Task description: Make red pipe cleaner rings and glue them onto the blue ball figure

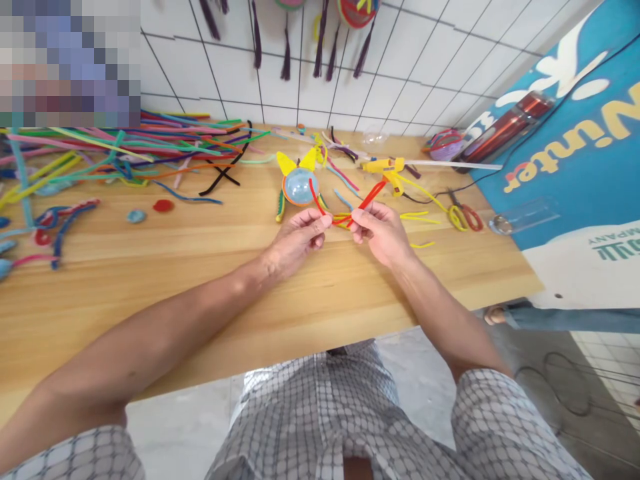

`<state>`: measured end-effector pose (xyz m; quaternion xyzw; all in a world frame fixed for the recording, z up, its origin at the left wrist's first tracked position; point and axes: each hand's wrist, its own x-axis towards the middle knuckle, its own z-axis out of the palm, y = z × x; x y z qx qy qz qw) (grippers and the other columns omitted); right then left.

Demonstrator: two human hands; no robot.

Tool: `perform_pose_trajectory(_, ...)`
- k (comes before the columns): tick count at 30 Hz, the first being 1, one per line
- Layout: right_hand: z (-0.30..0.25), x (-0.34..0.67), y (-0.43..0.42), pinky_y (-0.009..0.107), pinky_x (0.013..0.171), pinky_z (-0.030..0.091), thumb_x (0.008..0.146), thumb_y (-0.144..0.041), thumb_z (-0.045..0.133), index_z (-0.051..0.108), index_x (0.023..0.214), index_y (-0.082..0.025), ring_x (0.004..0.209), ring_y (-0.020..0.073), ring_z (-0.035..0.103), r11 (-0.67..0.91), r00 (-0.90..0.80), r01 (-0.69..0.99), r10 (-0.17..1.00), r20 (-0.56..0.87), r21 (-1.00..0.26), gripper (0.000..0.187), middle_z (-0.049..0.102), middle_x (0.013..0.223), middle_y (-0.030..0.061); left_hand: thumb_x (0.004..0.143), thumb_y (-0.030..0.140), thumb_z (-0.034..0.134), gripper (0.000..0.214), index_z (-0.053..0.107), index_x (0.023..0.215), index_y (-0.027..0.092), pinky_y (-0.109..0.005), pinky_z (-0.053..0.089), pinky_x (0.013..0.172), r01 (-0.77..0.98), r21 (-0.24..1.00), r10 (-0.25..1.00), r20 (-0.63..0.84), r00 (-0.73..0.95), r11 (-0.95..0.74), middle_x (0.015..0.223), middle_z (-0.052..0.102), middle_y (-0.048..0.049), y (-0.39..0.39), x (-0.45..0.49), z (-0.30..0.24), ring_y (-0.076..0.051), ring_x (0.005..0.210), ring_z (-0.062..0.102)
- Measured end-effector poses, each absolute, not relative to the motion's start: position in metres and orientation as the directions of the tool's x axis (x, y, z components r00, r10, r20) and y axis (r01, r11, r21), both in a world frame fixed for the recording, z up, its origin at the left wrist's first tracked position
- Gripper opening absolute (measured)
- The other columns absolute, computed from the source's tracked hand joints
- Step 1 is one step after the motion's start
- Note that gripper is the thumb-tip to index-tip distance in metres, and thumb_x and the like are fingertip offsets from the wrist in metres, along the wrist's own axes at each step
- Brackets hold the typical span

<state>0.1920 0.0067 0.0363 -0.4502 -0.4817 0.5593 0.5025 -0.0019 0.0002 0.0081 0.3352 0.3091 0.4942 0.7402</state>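
Observation:
A red pipe cleaner [372, 195] runs between my two hands, held a little above the wooden table. My left hand [302, 235] pinches one part of it, with a short end sticking up past the thumb. On the other side my right hand [379, 228] grips it between thumb and fingers, where a folded loop points up and to the right. Just beyond my hands lies a round clear dome [300, 187] with an orange rim and two yellow ear shapes [287, 163] on top. Yellow pipe cleaners [419, 217] lie beside and behind my hands.
Many coloured pipe cleaners [165, 143] are heaped at the back left. A yellow glue gun [384, 165] with a cord, scissors [465, 217] and a red thermos [505, 130] are on the right. Tassels [286, 59] hang at the tiled wall. Someone's foot [495, 315] shows beyond the right edge.

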Motion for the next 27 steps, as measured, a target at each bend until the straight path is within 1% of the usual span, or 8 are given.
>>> perform_pose_trajectory(3,0.035,0.188,0.007,0.021,0.042,0.043,0.06,-0.058,0.104,0.068,0.067,-0.021,0.044,0.0071,0.055,-0.051,-0.076,-0.18,0.996,-0.038,-0.982,0.053,0.069,0.059,-0.0037,0.064,0.043,0.107,0.048,0.074,0.088,0.019,-0.018,0.039,0.051,-0.507,0.83,0.938,-0.057,0.341,0.235,0.069,0.064,0.0061,0.0,-0.001,0.006,-0.005,0.054,0.051)
perform_pose_trajectory(5,0.034,0.187,0.007,0.021,0.042,0.042,0.059,-0.057,0.104,0.069,0.066,-0.02,0.044,0.0067,0.054,-0.074,-0.075,-0.195,0.995,-0.06,-0.978,0.052,0.068,0.058,-0.0041,0.065,0.044,0.107,0.047,0.076,0.091,0.019,-0.018,0.041,0.053,-0.489,0.846,0.926,-0.015,0.378,0.213,0.07,0.066,0.0056,0.0,-0.001,0.004,-0.005,0.055,0.052)
perform_pose_trajectory(10,0.035,0.187,0.007,0.022,0.042,0.042,0.06,-0.055,0.104,0.068,0.067,-0.021,0.044,0.0064,0.052,-0.123,-0.095,-0.211,0.99,-0.105,-0.97,0.05,0.067,0.058,-0.0046,0.072,0.043,0.104,0.041,0.08,0.097,0.021,-0.02,0.044,0.056,-0.441,0.888,0.906,0.072,0.417,0.132,0.093,0.077,0.0005,0.001,-0.002,-0.003,-0.005,0.062,0.053)
perform_pose_trajectory(12,0.035,0.187,0.006,0.022,0.041,0.041,0.058,-0.056,0.104,0.067,0.067,-0.021,0.043,0.0063,0.052,-0.141,-0.105,-0.217,0.987,-0.12,-0.966,0.052,0.066,0.058,-0.0048,0.073,0.044,0.103,0.04,0.081,0.096,0.021,-0.02,0.044,0.056,-0.423,0.901,0.912,0.09,0.399,0.096,0.096,0.078,-0.0004,0.001,-0.002,-0.003,-0.006,0.063,0.053)
perform_pose_trajectory(16,0.036,0.186,0.005,0.022,0.042,0.041,0.057,-0.057,0.105,0.065,0.067,-0.021,0.043,0.0065,0.052,-0.153,-0.117,-0.225,0.985,-0.129,-0.962,0.054,0.065,0.057,-0.0049,0.074,0.044,0.103,0.039,0.08,0.094,0.021,-0.021,0.043,0.057,-0.403,0.912,0.921,0.091,0.379,0.075,0.085,0.075,0.0012,-0.001,-0.002,-0.001,-0.006,0.061,0.051)
perform_pose_trajectory(23,0.036,0.188,0.005,0.021,0.042,0.041,0.059,-0.057,0.104,0.066,0.065,-0.02,0.045,0.0068,0.053,-0.15,-0.151,-0.206,0.981,-0.12,-0.967,0.053,0.067,0.057,-0.0038,0.07,0.047,0.104,0.041,0.079,0.089,0.02,-0.021,0.039,0.053,-0.391,0.913,0.909,0.061,0.413,0.116,0.073,0.067,0.0033,0.001,-0.003,-0.001,-0.007,0.058,0.047)
perform_pose_trajectory(27,0.037,0.191,0.006,0.022,0.042,0.041,0.06,-0.056,0.105,0.069,0.066,-0.02,0.043,0.0069,0.052,-0.153,-0.207,-0.183,0.972,-0.114,-0.971,0.051,0.067,0.056,-0.0037,0.07,0.05,0.104,0.044,0.078,0.089,0.02,-0.021,0.038,0.053,-0.363,0.92,0.9,0.029,0.436,0.146,0.074,0.067,0.0029,0.002,-0.003,-0.002,-0.007,0.058,0.048)
